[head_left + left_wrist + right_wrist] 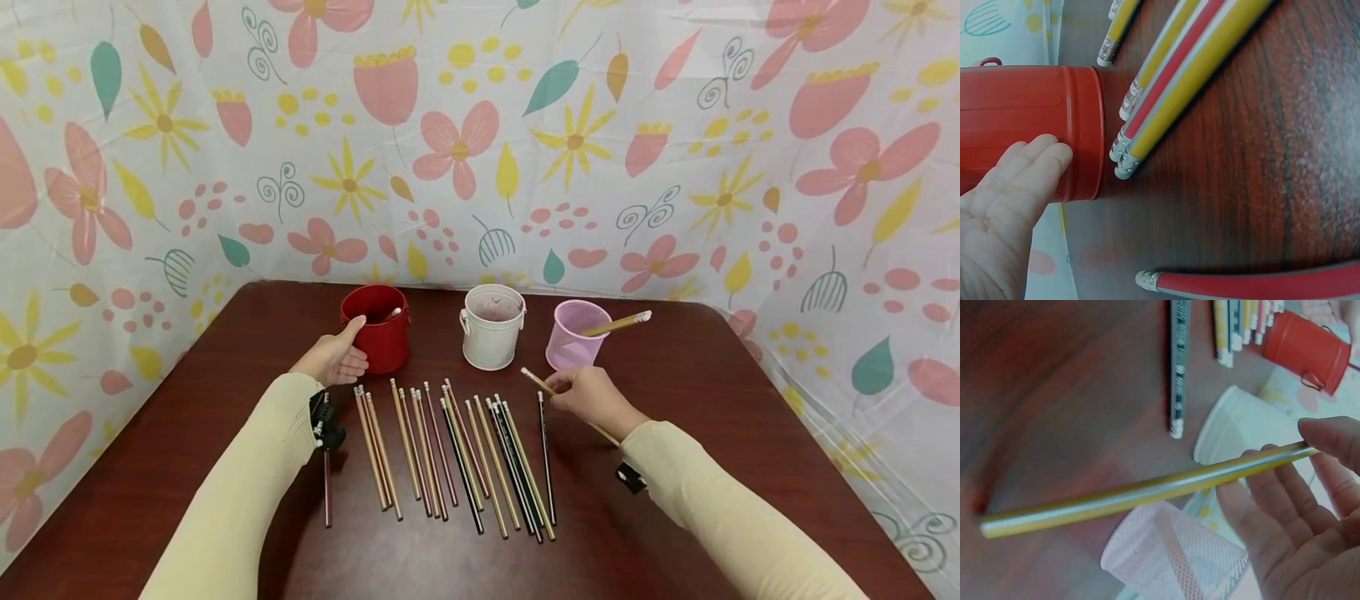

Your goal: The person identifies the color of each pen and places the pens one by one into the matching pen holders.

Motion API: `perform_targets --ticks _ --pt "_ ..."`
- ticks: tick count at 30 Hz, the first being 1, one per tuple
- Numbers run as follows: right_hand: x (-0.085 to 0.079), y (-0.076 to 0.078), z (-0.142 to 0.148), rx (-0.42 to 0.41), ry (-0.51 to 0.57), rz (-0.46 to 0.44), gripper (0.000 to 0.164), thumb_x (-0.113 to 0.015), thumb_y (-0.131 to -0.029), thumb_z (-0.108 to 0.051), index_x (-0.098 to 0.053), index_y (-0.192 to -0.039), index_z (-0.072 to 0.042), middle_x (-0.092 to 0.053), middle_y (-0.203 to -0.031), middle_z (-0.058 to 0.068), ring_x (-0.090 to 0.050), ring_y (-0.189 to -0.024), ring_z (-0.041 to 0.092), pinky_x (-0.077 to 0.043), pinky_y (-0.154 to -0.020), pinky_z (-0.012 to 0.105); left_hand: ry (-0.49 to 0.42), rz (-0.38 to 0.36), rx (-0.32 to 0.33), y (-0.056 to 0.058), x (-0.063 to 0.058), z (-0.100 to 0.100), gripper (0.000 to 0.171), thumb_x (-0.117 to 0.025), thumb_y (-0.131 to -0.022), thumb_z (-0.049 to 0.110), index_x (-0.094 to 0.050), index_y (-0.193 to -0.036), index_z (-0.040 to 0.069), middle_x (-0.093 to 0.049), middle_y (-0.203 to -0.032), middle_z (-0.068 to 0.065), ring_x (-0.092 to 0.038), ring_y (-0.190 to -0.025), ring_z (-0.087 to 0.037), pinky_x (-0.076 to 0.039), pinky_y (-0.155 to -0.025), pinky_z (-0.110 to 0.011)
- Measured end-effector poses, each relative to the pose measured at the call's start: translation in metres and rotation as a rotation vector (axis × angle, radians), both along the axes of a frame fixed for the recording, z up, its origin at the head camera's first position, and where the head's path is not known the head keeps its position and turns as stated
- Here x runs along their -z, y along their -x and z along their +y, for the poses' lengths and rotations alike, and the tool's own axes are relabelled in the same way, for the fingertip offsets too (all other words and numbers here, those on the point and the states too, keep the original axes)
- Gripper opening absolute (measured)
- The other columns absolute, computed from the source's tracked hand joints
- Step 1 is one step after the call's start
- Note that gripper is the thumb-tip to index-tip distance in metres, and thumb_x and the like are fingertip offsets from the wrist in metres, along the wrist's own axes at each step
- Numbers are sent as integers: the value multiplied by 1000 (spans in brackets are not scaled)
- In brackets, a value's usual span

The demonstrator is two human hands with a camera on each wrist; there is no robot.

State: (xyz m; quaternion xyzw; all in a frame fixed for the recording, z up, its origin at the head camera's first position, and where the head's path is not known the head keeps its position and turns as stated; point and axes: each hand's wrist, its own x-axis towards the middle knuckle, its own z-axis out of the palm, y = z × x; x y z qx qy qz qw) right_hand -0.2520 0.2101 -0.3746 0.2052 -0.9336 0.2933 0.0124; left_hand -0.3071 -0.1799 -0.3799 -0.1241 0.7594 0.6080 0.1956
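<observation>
My left hand (336, 353) is at the left side of a red bucket (387, 343), thumb up near the rim and fingers extended along its wall. One eraser tip shows inside that bucket. Between thumb and fingers, my right hand (595, 398) pinches a yellow pencil (1147, 487) with a silvery stripe. This pencil slants above the table, eraser end toward the cups, in front of a pink mesh cup (564, 348). Yellow pencils (626, 322) lean out of the mesh cup to the right. A black pencil (547, 458) lies just left of the right hand.
A white bucket (490, 343) stands between the red bucket and the mesh cup. Several yellow, red and black pencils (420, 454) lie in a row across the brown table (675, 542), erasers away from me. One red pencil (327, 492) lies partly under my left wrist. A floral curtain (465, 225) hangs behind.
</observation>
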Motion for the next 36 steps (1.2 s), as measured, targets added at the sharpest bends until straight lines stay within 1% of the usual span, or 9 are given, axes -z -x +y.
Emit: perform_targets --ticks 7,10,14,19,22,26,30,33,36 --pt "-14 3 4 -71 22 -39 15 -65 -73 3 -73 -85 2 -69 -72 4 -52 -64 9 -45 -59 25 -1 13 6 -1 1 0 89 -31 -95 63 -42 -132 -18 -49 -132 -31 -50 -120 -40 -43 -100 -42" --pt "-23 5 5 -70 31 -26 12 -67 -73 3 -73 -83 1 -69 -73 6 -52 -65 9 -44 -60 25 2 13 3 0 1 0 89 -31 -95 63 -42 -132 -17 -49 -131 -31 -50 -120 -40 -43 -100 -43" --pt "-34 6 10 -22 14 5 10 -67 -72 3 -73 -79 -2 -69 -74 5 -51 -65 10 -44 -62 27 -4 5 1 0 2 0 89 -32 -95 63 -42 -133 -17 -47 -133 -31 -49 -122 -40 -42 -101 -43" --pt "-48 7 17 58 6 28 10 -69 -73 1 -74 -81 -2 -72 -81 7 -53 -70 12 -44 -66 29 -3 2 2 -1 0 1 89 -31 -95 62 -41 -133 -17 -47 -134 -31 -49 -122 -40 -42 -101 -43" --pt "-57 9 21 71 10 68 10 -69 -73 2 -74 -82 0 -72 -80 8 -54 -70 13 -44 -63 29 7 5 -5 -1 -2 1 88 -31 -95 62 -42 -133 -17 -49 -132 -30 -50 -121 -39 -42 -101 -43" --pt "-70 10 23 94 22 67 11 -68 -75 1 -74 -85 2 -71 -73 8 -53 -62 12 -41 -57 27 9 4 -10 0 -4 1 88 -31 -95 62 -42 -133 -16 -49 -132 -30 -49 -121 -39 -41 -101 -43" --pt "-83 10 22 125 -6 52 13 -69 -77 -3 -74 -88 1 -71 -74 6 -53 -63 12 -41 -62 29 1 0 -8 1 -3 1 88 -32 -95 62 -42 -133 -17 -48 -133 -30 -49 -122 -40 -41 -102 -43" --pt "-95 10 22 135 -31 66 13 -70 -77 -5 -75 -89 0 -72 -77 7 -54 -66 14 -41 -64 30 -4 1 -7 0 -1 1 88 -32 -95 62 -41 -133 -17 -47 -134 -31 -48 -122 -40 -41 -102 -43" --pt "-106 11 23 144 -30 99 13 -71 -77 -5 -74 -88 0 -72 -79 9 -55 -67 15 -43 -62 30 -7 3 -5 -1 -1 0 88 -32 -95 62 -41 -133 -17 -47 -134 -31 -48 -122 -40 -41 -102 -43"
